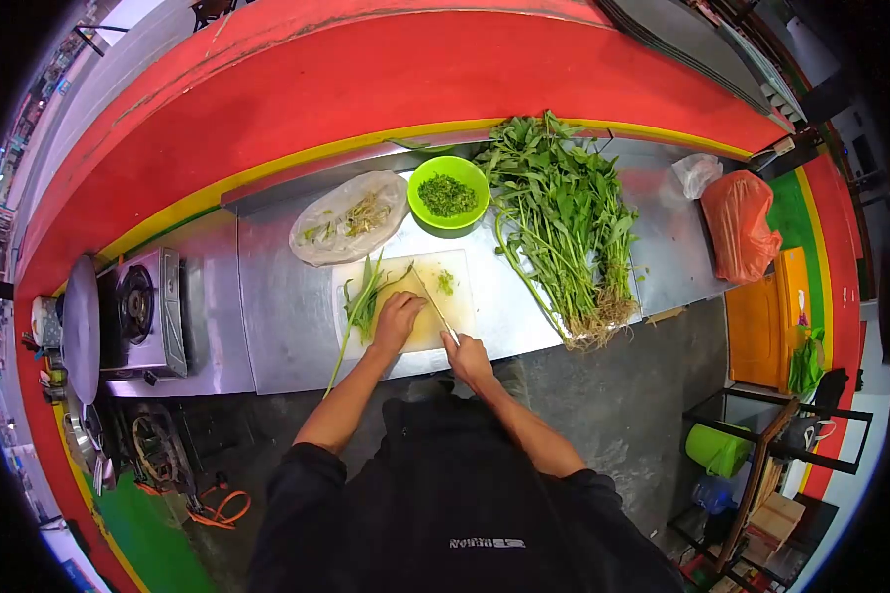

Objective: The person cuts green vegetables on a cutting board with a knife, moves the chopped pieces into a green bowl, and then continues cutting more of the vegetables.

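A white cutting board [455, 314] lies on the steel counter, its middle stained yellowish. On it, my left hand [400, 322] is closed with curled fingers over leafy greens [364, 298], whose stems and leaves stick out to the left; what sits under the fingertips is mostly hidden. My right hand [467, 358] grips the handle of a knife [432, 301], its blade angled up and left across the board beside my left fingertips. Small chopped green bits [446, 283] lie right of the blade. Behind the board stands a bright green bowl [448, 226] holding finely chopped greens.
A large bunch of rooted greens [569, 232] lies on the right. Behind the board, left of the bowl, is a clear plastic bag [311, 242] with trimmings. Farther right sits a red plastic bag [740, 227]. A gas stove [153, 314] stands at the left end.
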A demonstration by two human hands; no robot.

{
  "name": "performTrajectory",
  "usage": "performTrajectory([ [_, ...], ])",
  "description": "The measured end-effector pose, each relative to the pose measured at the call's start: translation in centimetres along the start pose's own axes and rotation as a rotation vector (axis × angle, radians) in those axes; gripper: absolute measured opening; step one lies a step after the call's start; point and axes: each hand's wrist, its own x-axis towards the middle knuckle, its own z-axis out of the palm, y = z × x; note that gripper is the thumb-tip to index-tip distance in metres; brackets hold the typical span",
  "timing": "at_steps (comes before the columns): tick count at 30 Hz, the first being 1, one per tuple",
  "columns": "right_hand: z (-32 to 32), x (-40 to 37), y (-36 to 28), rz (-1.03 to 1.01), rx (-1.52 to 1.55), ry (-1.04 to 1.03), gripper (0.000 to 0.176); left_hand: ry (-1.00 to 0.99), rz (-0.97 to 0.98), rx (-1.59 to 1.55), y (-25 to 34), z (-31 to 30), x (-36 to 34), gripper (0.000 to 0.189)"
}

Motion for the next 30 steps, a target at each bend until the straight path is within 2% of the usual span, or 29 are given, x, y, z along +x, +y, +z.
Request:
performTrajectory([
  [12,0.1,-0.3,0.0,0.001,-0.062,-0.011,0.06,-0.017,-0.021,0.006,0.3,-0.1,-0.1,0.012],
  [18,0.1,0.2,0.0,0.011,-0.027,-0.008,0.061,-0.018,0.042,-0.004,-0.5,-0.1,-0.3,0.016],
  [30,0.7,-0.1,-0.2,0.001,-0.083,0.008,0.061,-0.026,-0.02,-0.069,-0.2,-0.2,-0.3,0.014],
])
